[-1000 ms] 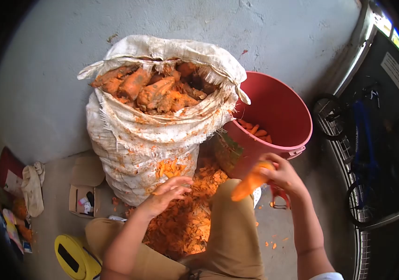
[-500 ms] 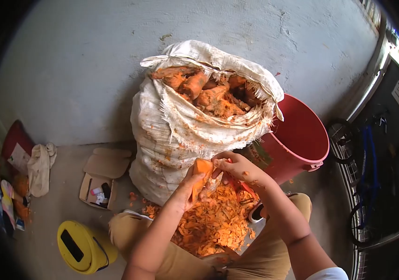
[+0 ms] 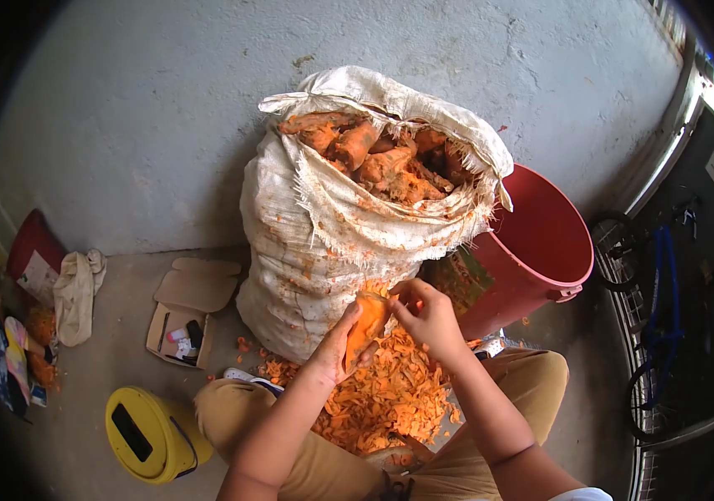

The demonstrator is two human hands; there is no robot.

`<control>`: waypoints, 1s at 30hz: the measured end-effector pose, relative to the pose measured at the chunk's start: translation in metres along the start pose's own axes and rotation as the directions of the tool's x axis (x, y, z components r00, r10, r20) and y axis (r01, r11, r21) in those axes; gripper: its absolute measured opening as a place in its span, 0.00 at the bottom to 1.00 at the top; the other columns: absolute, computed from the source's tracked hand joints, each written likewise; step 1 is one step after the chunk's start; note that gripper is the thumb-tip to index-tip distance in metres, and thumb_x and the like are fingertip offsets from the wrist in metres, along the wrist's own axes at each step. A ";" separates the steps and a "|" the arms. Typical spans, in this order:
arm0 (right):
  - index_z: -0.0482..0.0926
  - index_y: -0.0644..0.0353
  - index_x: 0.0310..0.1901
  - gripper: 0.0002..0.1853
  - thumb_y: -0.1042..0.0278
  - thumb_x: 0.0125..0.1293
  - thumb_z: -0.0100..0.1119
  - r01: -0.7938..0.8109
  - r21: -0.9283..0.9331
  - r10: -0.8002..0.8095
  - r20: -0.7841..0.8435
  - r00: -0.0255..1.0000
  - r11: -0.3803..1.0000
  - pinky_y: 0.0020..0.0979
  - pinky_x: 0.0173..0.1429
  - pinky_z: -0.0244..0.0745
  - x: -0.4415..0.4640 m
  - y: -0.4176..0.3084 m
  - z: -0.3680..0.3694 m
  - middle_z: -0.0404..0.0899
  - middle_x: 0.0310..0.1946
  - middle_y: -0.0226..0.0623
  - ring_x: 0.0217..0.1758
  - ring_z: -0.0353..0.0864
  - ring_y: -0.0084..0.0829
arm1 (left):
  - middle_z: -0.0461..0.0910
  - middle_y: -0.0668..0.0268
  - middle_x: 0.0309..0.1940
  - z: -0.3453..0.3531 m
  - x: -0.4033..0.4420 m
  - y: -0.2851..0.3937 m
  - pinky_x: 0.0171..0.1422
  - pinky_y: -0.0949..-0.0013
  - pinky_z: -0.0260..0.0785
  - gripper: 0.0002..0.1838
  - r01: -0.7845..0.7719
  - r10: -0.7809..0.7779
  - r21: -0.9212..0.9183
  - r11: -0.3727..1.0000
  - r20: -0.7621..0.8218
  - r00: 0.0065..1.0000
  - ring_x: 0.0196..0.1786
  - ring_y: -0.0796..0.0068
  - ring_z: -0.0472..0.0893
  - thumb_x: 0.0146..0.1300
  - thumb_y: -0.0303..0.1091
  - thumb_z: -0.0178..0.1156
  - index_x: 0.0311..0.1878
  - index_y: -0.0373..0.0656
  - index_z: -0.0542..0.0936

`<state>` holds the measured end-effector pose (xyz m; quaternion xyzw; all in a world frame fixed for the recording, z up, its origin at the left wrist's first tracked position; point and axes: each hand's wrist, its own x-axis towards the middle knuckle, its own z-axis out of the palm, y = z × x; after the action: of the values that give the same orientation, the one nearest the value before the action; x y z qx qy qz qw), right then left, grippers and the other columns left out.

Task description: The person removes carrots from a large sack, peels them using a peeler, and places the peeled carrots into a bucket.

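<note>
My left hand [image 3: 340, 346] is wrapped round a thick peeled carrot [image 3: 365, 326], bright orange and held upright at a slant. Against the carrot's upper right side, my right hand [image 3: 426, 313] has its thumb and fingers pinched together; whatever they hold is hidden. Beneath both hands, a heap of orange peelings [image 3: 394, 392] covers the floor between my legs. Just beyond stands a large white woven sack [image 3: 290, 242], its frayed mouth folded open over several rough, dirt-marked carrots [image 3: 386, 163].
Right of the sack stands a red bucket [image 3: 511, 267]. A yellow lidded bucket [image 3: 144, 438] with a dark phone-like object on top is at left, near an open cardboard box [image 3: 161, 330] of small items. A bicycle [image 3: 662, 326] leans far right; a pale cloth [image 3: 77, 301] lies far left.
My right hand has turned and shifted slightly right, beside the carrot's top. The red item under that hand is no longer visible. My left hand keeps its hold; the view has shifted a little.
</note>
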<state>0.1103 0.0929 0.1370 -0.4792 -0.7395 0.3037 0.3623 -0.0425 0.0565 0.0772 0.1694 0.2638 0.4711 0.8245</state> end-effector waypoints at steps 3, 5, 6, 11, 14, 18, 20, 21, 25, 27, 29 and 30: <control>0.73 0.63 0.39 0.13 0.65 0.55 0.56 -0.169 0.169 0.168 0.023 0.986 0.971 0.26 0.28 0.66 0.001 0.013 -0.005 0.74 0.23 0.37 0.21 0.68 0.25 | 0.73 0.66 0.30 0.000 -0.001 -0.002 0.17 0.79 0.61 0.22 -0.018 0.018 0.024 1.000 0.002 1.000 0.18 0.80 0.69 0.59 0.53 0.48 0.46 0.45 0.68; 0.72 0.63 0.41 0.14 0.64 0.57 0.55 -0.299 0.351 0.282 0.099 0.954 0.887 0.25 0.28 0.65 -0.002 0.016 -0.007 0.73 0.23 0.35 0.21 0.67 0.21 | 0.72 0.65 0.32 0.006 -0.002 -0.002 0.20 0.78 0.63 0.21 -0.112 0.125 0.170 0.979 -0.066 0.990 0.21 0.80 0.70 0.58 0.49 0.51 0.48 0.45 0.67; 0.69 0.64 0.45 0.19 0.60 0.57 0.56 -0.351 0.322 0.306 0.183 0.934 0.879 0.24 0.27 0.65 -0.005 0.008 -0.013 0.73 0.23 0.35 0.22 0.67 0.19 | 0.72 0.64 0.34 0.016 -0.004 -0.002 0.23 0.77 0.65 0.20 -0.180 0.227 0.313 0.932 -0.120 0.966 0.24 0.79 0.71 0.57 0.46 0.53 0.48 0.45 0.66; 0.65 0.66 0.49 0.26 0.59 0.54 0.60 -0.383 0.273 0.316 0.259 0.913 0.882 0.21 0.29 0.67 -0.018 0.018 0.004 0.75 0.28 0.36 0.25 0.70 0.20 | 0.70 0.61 0.40 0.000 0.003 -0.014 0.45 0.69 0.66 0.27 -0.325 0.707 0.944 0.050 0.196 0.679 0.41 0.70 0.72 0.46 0.32 0.66 0.47 0.41 0.64; 0.62 0.67 0.52 0.27 0.64 0.54 0.61 -0.324 0.374 0.272 0.186 0.944 0.869 0.20 0.33 0.69 -0.025 0.033 0.023 0.74 0.32 0.35 0.28 0.73 0.20 | 0.66 0.57 0.38 0.012 -0.005 -0.012 0.43 0.64 0.65 0.29 -0.309 0.712 0.944 -0.111 0.293 0.638 0.39 0.60 0.70 0.42 0.29 0.66 0.47 0.41 0.63; 0.65 0.63 0.52 0.26 0.66 0.53 0.61 -0.391 0.726 0.332 0.233 0.914 0.566 0.19 0.25 0.66 -0.026 0.039 0.025 0.73 0.22 0.31 0.22 0.71 0.18 | 0.66 0.59 0.40 0.013 -0.008 -0.011 0.43 0.67 0.65 0.29 -0.348 0.694 0.937 -0.016 0.262 0.671 0.41 0.65 0.70 0.41 0.27 0.66 0.48 0.42 0.64; 0.64 0.63 0.53 0.27 0.66 0.53 0.61 -0.394 0.754 0.300 0.270 0.915 0.525 0.19 0.24 0.65 -0.025 0.045 0.022 0.73 0.21 0.30 0.22 0.71 0.19 | 0.66 0.61 0.42 0.010 -0.008 -0.010 0.45 0.68 0.65 0.30 -0.378 0.663 0.920 0.101 0.220 0.715 0.42 0.68 0.69 0.41 0.27 0.66 0.50 0.42 0.64; 0.64 0.63 0.53 0.27 0.66 0.53 0.61 -0.397 0.767 0.282 0.288 0.915 0.505 0.20 0.24 0.65 -0.025 0.046 0.021 0.73 0.21 0.30 0.21 0.71 0.19 | 0.66 0.62 0.43 0.005 -0.006 -0.010 0.45 0.68 0.66 0.31 -0.393 0.637 0.899 0.196 0.188 0.748 0.43 0.70 0.69 0.41 0.27 0.66 0.51 0.42 0.64; 0.63 0.63 0.54 0.28 0.66 0.53 0.61 -0.416 0.779 0.252 0.334 0.908 0.469 0.21 0.26 0.66 -0.025 0.046 0.021 0.73 0.21 0.30 0.22 0.72 0.20 | 0.65 0.63 0.48 0.002 -0.005 -0.009 0.49 0.69 0.66 0.34 -0.404 0.483 0.672 0.621 0.078 0.872 0.48 0.74 0.67 0.43 0.29 0.65 0.55 0.41 0.62; 0.63 0.63 0.54 0.28 0.66 0.53 0.61 -0.405 0.804 0.223 0.339 0.914 0.436 0.22 0.27 0.67 -0.025 0.047 0.022 0.73 0.22 0.30 0.23 0.72 0.20 | 0.65 0.61 0.49 0.007 -0.010 -0.004 0.50 0.69 0.66 0.34 -0.360 0.408 0.587 0.725 0.055 0.911 0.49 0.73 0.67 0.43 0.30 0.65 0.56 0.41 0.61; 0.63 0.63 0.54 0.27 0.67 0.53 0.61 -0.412 0.829 0.198 0.362 0.911 0.379 0.22 0.28 0.67 -0.025 0.049 0.019 0.73 0.22 0.30 0.23 0.72 0.21 | 0.65 0.60 0.49 0.013 -0.015 -0.001 0.50 0.69 0.66 0.35 -0.322 0.355 0.533 0.782 0.044 0.934 0.50 0.73 0.67 0.44 0.31 0.65 0.56 0.40 0.61; 0.64 0.63 0.53 0.27 0.67 0.53 0.61 -0.414 0.840 0.185 0.371 0.910 0.350 0.22 0.29 0.67 -0.025 0.049 0.018 0.73 0.22 0.30 0.23 0.72 0.21 | 0.65 0.59 0.48 0.015 -0.016 0.000 0.50 0.69 0.66 0.35 -0.312 0.341 0.525 0.792 0.043 0.939 0.50 0.72 0.67 0.44 0.31 0.65 0.57 0.40 0.60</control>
<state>0.1259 0.0853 0.0818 -0.2987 -0.3888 0.7640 0.4194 -0.0404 0.0422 0.0940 0.4179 0.3710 0.5205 0.6456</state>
